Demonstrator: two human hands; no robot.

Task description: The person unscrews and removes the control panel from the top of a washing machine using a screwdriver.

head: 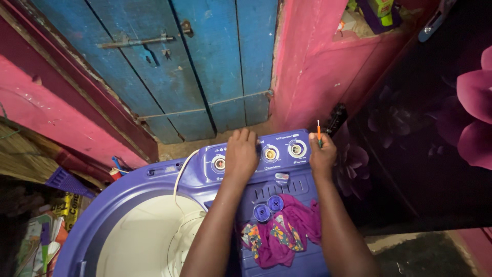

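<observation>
A purple twin-tub washing machine (128, 192) fills the lower middle of the head view, with a control panel (279, 151) carrying three round dials. My left hand (241, 154) rests flat on that panel, its fingers curled over the far edge between the left dial (219, 163) and the middle dial (270, 154). My right hand (322, 154) sits at the panel's right end, closed around a thin orange-handled screwdriver (319, 132) that points upward. Two loose blue knob caps (268, 207) lie on the lid beside a magenta patterned cloth (284, 231).
A blue wooden door (174, 61) with a metal latch stands behind the machine, set in pink walls (318, 61). A dark cabinet with a flower print (441, 118) stands close on the right. A broom and clutter (46, 205) crowd the left. The open wash tub (148, 236) shows white inside.
</observation>
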